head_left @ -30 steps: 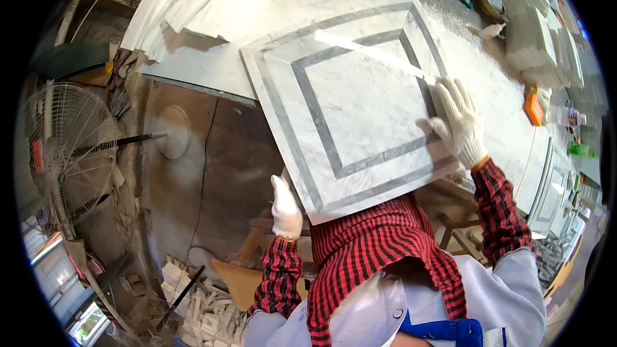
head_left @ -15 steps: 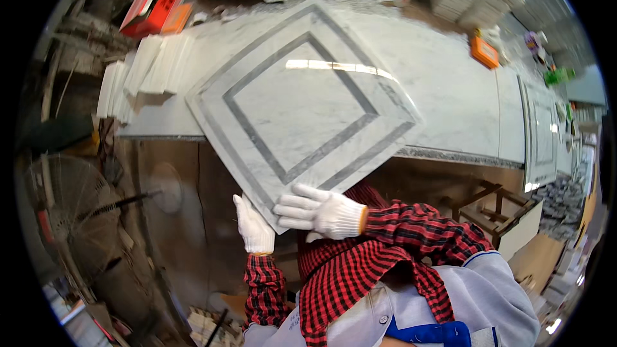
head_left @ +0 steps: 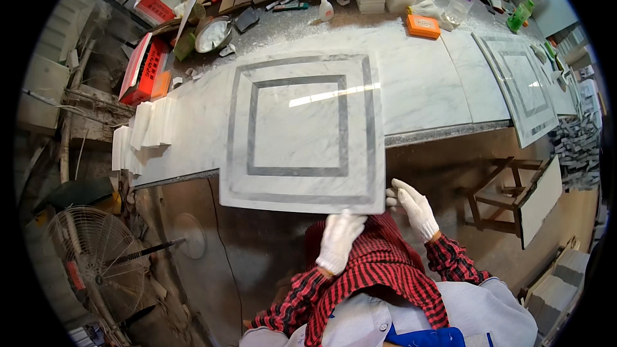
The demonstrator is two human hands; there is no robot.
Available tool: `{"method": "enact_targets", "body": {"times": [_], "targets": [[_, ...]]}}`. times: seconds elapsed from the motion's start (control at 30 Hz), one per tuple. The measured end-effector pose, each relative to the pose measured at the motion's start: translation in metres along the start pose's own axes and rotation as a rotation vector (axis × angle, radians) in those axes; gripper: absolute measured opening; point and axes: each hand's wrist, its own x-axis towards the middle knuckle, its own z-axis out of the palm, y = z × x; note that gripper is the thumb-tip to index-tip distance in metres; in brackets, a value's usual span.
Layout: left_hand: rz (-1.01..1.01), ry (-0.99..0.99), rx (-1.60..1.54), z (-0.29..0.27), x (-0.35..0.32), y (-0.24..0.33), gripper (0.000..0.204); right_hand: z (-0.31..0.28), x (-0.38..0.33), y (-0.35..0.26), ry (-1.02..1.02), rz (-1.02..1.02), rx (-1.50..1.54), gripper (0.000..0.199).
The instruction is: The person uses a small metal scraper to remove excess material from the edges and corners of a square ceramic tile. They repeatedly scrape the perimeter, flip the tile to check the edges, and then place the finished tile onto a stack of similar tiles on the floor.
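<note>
Marble bench (head_left: pixel 424 90) w/ square inlaid slab (head_left: pixel 302 135), gloved hands (head_left: pixel 339 239) at edge.

One head-worn fisheye view looks steeply down, from close above, onto the workbench (head_left: pixel 424 90) edge.

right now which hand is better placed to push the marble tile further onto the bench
Left. The left hand sits near the middle of the marble tile's near edge; the right hand is only at its right corner, so pushing there would likely turn it.
</note>
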Motion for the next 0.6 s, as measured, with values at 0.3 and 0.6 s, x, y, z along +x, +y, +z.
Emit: {"method": "enact_targets", "body": {"times": [0.3, 0.6], "targets": [[-0.198, -0.023, 0.299, -0.040, 0.005, 0.014, 0.055, 0.011, 0.009, -0.033, 0.004, 0.162, 0.062, 0.044], [0.335, 0.889, 0.418, -0.172, -0.027, 0.095, 0.035, 0.010, 0.019, -0.031, 0.022, 0.166, -0.036, 0.042]]}}
